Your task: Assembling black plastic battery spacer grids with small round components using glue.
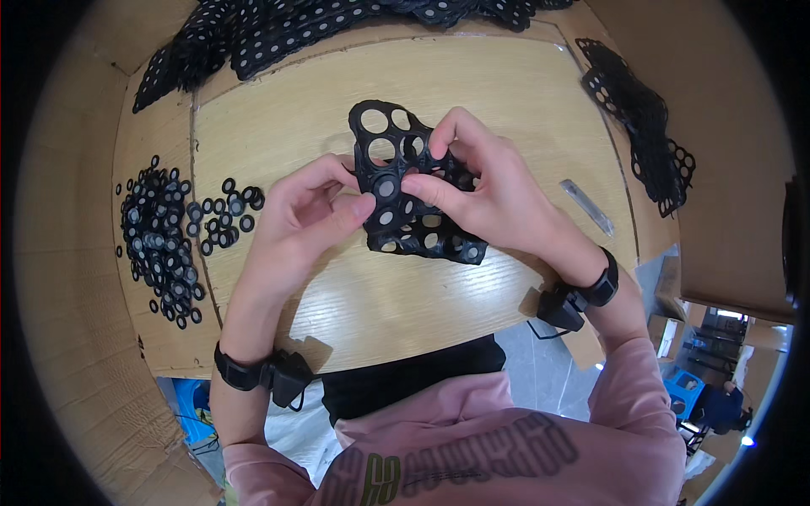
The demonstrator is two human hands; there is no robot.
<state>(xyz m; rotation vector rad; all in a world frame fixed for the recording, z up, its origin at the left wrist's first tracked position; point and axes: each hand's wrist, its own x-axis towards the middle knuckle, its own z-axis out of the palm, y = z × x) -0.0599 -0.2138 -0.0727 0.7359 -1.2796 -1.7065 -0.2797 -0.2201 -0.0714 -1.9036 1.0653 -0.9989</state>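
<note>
A floppy black rubber sheet (400, 174) punched with round holes is held up over the middle of the table, folded and bent. Some of its holes are see-through, while others have grey-centred round pieces in them. My left hand (312, 209) pinches its left edge between thumb and fingers, beside one of the grey-centred rounds. From the right, my right hand (494, 184) grips the same sheet, thumb pressed near that round and fingers over the upper right part. The sheet's lower part hangs close to the tabletop; whether it touches cannot be told.
A heap of small black rings (160, 240) lies at the left, with a smaller scatter of rings (226, 216) beside it. Stacked perforated black sheets (337, 29) line the far edge. More crumpled sheets (637, 122) lie at the right, near a clear narrow strip (588, 207). Cardboard walls (76, 211) enclose the table.
</note>
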